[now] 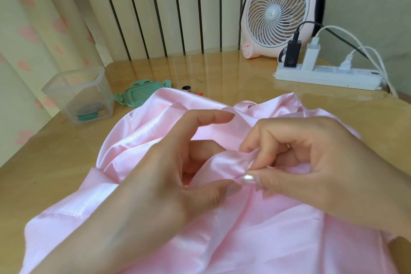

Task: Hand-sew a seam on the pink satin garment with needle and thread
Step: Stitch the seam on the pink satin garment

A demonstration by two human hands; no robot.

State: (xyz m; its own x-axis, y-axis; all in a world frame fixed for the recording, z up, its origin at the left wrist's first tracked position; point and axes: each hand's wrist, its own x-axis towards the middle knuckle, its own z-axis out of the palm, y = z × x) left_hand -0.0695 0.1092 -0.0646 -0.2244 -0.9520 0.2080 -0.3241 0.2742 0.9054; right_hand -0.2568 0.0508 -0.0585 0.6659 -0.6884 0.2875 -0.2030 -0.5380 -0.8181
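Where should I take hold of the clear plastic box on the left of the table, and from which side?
Grip the clear plastic box at its top rim, coming from above, thumb outside one wall and fingers inside. It stands upright and open, its green lid lying beside it, so the rim is free and probably the easiest hold.

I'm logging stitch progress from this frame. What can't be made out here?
Head view only:
- Needle and thread: not discernible; too fine, or hidden by the fingertips of the right hand pinching a fold of the garment.
- Seam stitches: hidden in that fold.
- Left hand grip: fingers partly under fabric, unclear.
- Container contents: blurred by its cloudy wall.
- Garment's near part: cut off by bottom edge.
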